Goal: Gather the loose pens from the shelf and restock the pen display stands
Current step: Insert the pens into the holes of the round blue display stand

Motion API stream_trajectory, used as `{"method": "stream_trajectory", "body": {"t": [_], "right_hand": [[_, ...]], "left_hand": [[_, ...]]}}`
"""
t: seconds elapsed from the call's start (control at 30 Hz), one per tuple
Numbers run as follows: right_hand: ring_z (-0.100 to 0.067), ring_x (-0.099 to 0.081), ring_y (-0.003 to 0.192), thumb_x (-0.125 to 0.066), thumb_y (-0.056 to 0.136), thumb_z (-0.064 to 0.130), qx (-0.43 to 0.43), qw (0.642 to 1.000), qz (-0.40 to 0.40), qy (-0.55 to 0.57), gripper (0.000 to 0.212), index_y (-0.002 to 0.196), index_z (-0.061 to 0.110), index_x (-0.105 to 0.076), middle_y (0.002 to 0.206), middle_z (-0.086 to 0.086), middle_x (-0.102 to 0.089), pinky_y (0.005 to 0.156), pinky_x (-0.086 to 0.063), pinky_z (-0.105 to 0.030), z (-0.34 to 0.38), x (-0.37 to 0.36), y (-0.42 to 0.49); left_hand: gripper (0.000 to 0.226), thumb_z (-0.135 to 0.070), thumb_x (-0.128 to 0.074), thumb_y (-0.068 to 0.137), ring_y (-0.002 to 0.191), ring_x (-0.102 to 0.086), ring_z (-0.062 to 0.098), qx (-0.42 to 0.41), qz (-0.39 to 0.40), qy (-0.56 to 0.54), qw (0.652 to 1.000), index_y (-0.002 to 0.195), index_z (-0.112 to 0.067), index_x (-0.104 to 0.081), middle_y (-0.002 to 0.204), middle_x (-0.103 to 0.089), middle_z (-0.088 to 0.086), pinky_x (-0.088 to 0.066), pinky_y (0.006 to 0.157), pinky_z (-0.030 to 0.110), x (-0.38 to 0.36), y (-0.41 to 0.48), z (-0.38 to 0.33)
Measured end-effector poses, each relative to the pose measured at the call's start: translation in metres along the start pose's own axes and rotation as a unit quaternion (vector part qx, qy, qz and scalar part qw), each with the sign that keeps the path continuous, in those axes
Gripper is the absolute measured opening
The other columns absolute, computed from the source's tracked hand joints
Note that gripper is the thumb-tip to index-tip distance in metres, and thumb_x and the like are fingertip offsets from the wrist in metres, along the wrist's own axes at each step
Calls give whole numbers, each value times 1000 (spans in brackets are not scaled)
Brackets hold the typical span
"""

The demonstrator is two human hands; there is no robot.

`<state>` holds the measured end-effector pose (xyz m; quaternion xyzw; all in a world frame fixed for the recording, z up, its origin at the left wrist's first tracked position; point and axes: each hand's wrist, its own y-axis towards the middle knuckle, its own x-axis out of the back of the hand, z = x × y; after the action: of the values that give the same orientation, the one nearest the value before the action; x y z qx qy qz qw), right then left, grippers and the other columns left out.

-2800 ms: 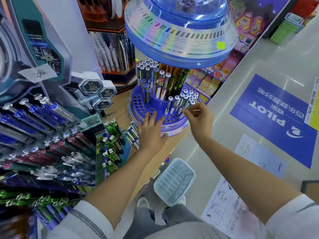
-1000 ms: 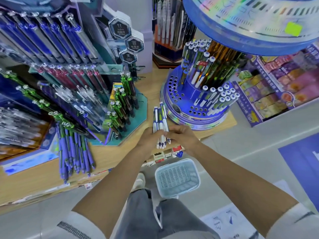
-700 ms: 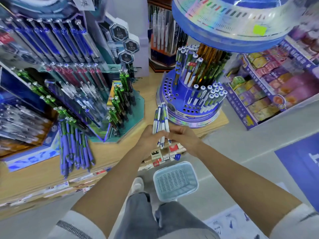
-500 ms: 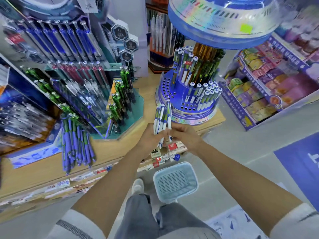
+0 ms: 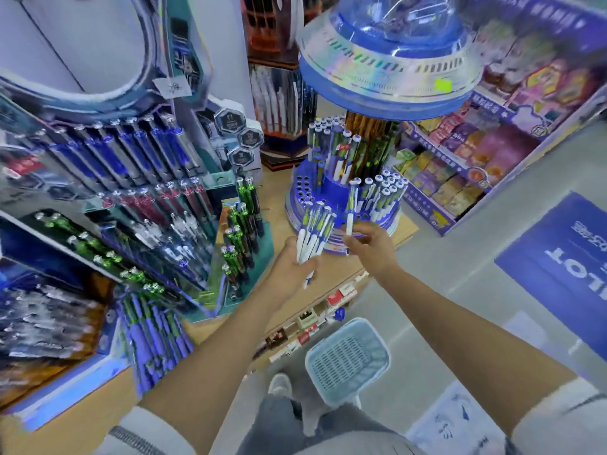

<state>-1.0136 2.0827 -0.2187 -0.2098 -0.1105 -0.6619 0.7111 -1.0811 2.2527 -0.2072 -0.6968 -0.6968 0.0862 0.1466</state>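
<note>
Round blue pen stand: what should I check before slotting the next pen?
1. Right hand pinches one single white-and-blue pen: ok.
2. Left hand grips the bundle of white-and-blue pens: ok.
3. Round blue pen stand shows empty holes on its left side: ok.
4. Single pen held roughly upright: ok.
5. Pen lined up over a hole: cannot tell, frame blurred.

Floor: pale grey glossy floor [image 5: 443, 290], streaked with reflected overhead light. A large blue floor sticker with white lettering [image 5: 558, 257] lies at right, and a white printed paper sheet [image 5: 453, 418] lies nearer. A light-blue perforated plastic basket [image 5: 348, 362] stands beside the light wooden shelf [image 5: 405, 229]. Plain white wall [image 5: 82, 44] at upper left.
</note>
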Motion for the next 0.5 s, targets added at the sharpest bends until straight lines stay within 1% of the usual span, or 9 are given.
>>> {"method": "stream_trajectory", "body": {"t": [0.03, 0.1, 0.2, 0.27, 0.33, 0.37, 0.4, 0.47, 0.5], "right_hand": [[-12, -62, 75, -70, 88, 14, 2, 1000, 0, -9, 15, 102, 14, -73, 120, 0, -57, 68, -53, -22, 0, -2, 0], [-10, -60, 76, -68, 89, 13, 5, 999, -5, -36, 19, 108, 11, -72, 122, 2, -52, 67, -49, -18, 1, -3, 2], [-17, -61, 82, -65, 91, 10, 6, 998, -26, -63, 22, 112, 6, -71, 120, -1, -54, 62, -47, -9, 1, -4, 3], [-22, -62, 85, -65, 90, 7, 5, 997, -39, -73, 21, 111, 3, -71, 118, -4, -56, 62, -46, -6, -4, -3, 4], [-24, -63, 86, -66, 89, 7, 4, 996, -50, -78, 21, 109, 1, -71, 118, -7, -59, 69, -49, -12, -7, 1, 6], [-22, -64, 85, -67, 89, 8, 0, 995, -55, -77, 20, 107, 1, -71, 119, -8, -60, 73, -51, -20, -8, 3, 7], [-19, -63, 81, -68, 88, 9, -5, 995, -59, -79, 19, 105, 1, -71, 120, -8, -60, 75, -52, -26, -8, 6, 9], [-12, -61, 75, -69, 88, 9, -20, 996, -57, -72, 17, 103, 2, -72, 120, -7, -56, 76, -53, -33, -7, 12, 12], [-11, -61, 75, -70, 88, 9, -25, 996, -52, -66, 17, 103, 3, -72, 122, -7, -54, 78, -55, -35, -7, 14, 14]], "left_hand": [[28, -14, -56, 94, 57, -49, 12, 1, 13, 10, 1000, 117, -12, -40, 73, -54, 4, -41, 51, 25, 4, 2, 0], [28, -15, -56, 93, 55, -49, 11, 2, 32, 27, 999, 116, -14, -40, 72, -55, 1, -41, 52, 27, 10, 8, -1], [26, -14, -56, 92, 57, -49, 14, 0, 62, 36, 997, 112, -22, -42, 72, -56, 1, -42, 54, 28, 17, 15, 0], [24, -14, -56, 93, 58, -50, 14, -3, 76, 35, 996, 106, -29, -43, 71, -57, 2, -44, 54, 27, 18, 19, 1], [23, -14, -56, 94, 58, -51, 13, -7, 90, 32, 995, 108, -27, -44, 71, -57, 2, -44, 53, 26, 19, 22, 3], [24, -15, -56, 94, 58, -51, 13, -9, 97, 30, 995, 111, -25, -44, 71, -57, 1, -44, 53, 26, 20, 23, 3], [24, -15, -57, 94, 59, -52, 12, -11, 104, 27, 994, 112, -25, -44, 72, -57, 1, -44, 53, 26, 20, 24, 4], [24, -15, -58, 94, 57, -52, 9, -11, 112, 20, 993, 111, -27, -44, 72, -57, 0, -44, 52, 24, 21, 26, 4], [24, -14, -57, 94, 55, -52, 7, -12, 115, 17, 993, 111, -26, -45, 72, -57, 0, -43, 51, 23, 20, 26, 4]]}}
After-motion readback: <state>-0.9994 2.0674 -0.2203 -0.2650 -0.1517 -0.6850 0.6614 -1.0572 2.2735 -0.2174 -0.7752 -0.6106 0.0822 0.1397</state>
